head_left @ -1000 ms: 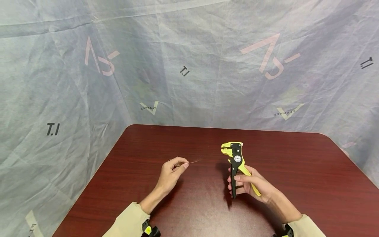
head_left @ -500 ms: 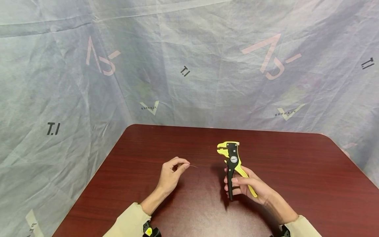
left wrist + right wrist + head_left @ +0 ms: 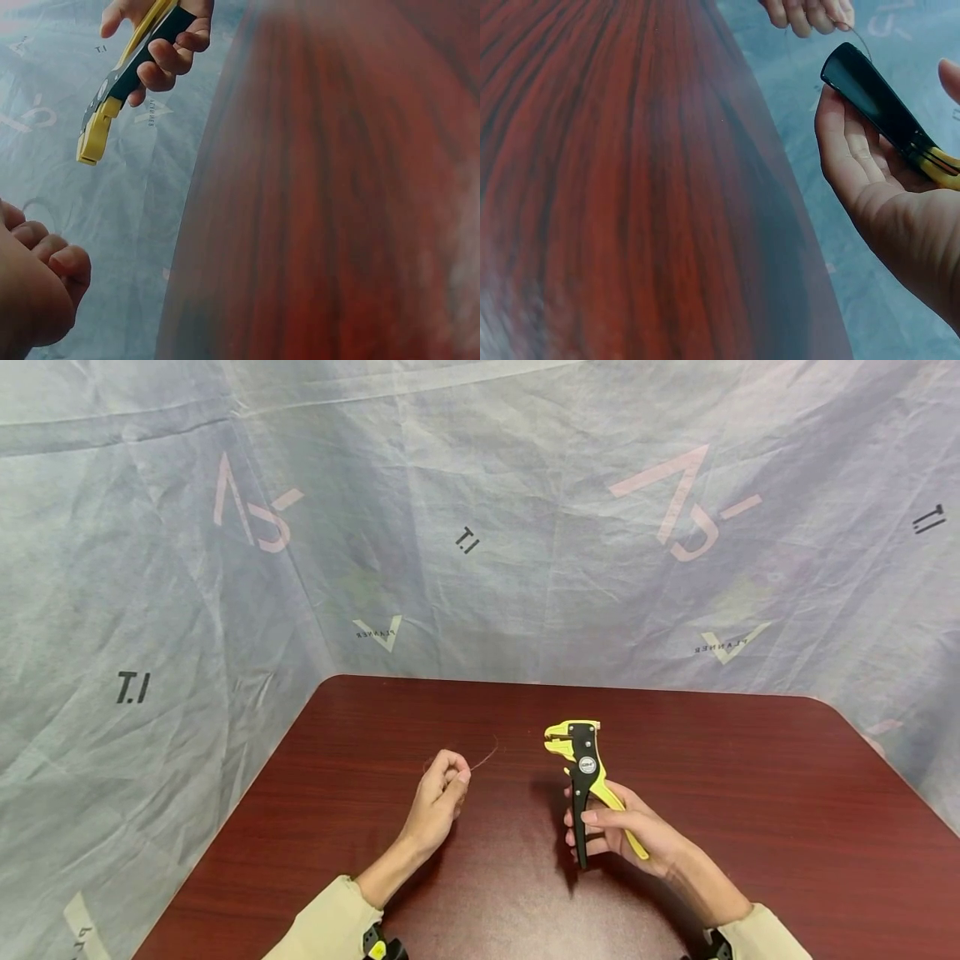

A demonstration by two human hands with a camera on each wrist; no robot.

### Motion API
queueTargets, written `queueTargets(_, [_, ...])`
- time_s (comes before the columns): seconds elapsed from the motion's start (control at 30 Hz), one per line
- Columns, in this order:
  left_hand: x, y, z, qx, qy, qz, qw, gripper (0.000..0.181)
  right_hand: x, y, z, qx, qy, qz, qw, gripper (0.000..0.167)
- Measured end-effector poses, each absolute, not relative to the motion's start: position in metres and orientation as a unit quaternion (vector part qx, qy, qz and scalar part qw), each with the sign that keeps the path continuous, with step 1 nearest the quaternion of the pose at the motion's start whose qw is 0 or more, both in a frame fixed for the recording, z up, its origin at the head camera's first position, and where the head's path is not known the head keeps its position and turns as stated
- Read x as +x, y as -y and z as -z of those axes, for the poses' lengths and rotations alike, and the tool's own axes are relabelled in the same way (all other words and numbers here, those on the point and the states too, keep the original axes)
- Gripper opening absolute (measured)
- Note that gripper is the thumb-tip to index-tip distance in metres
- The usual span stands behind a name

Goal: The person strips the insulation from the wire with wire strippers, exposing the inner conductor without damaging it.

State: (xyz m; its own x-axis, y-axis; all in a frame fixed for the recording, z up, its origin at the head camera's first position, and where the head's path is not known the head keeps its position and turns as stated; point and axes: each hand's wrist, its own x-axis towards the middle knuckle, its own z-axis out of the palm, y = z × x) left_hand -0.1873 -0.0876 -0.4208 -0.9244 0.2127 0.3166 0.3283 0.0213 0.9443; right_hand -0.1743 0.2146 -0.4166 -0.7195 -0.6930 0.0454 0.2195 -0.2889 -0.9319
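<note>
Between thumb and fingers my left hand pinches a thin reddish wire, whose free end curves up to the right. The same wire shows in the right wrist view, bowed out from the fingertips. My right hand holds wire strippers with one black and one yellow handle, raised over the table. Their yellow head points up, its mouth open and facing left toward the wire, apart from it. In the left wrist view the strippers stand beyond the curled left hand.
A dark red wood-grain table lies under both hands. Behind it and along its left side hangs a pale grey-blue printed cloth. Both wrists carry dark strapped devices at the cuffs.
The wire strippers have shifted slightly left with my right hand. My left hand has drawn back a little and turned, and the wire's free end now bends upward.
</note>
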Motion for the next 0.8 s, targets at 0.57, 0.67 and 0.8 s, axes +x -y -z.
queueTargets(0.57, [-0.1852, 0.0847, 0.4206, -0.203, 0.736, 0.632, 0.13, 0.014, -0.1705, -0.208, 0.4223, -0.256, -0.486, 0.777, 0.306, 0.038])
queueTargets(0.67, [-0.1851, 0.0853, 0.42, -0.198, 0.732, 0.642, 0.115, 0.011, -0.1699, -0.2062, 0.4238, -0.258, -0.484, 0.778, 0.307, 0.038])
queueTargets(0.8, [-0.1851, 0.0869, 0.4185, -0.197, 0.724, 0.656, 0.075, 0.012, -0.1688, -0.2048, 0.4241, -0.265, -0.482, 0.776, 0.31, 0.042])
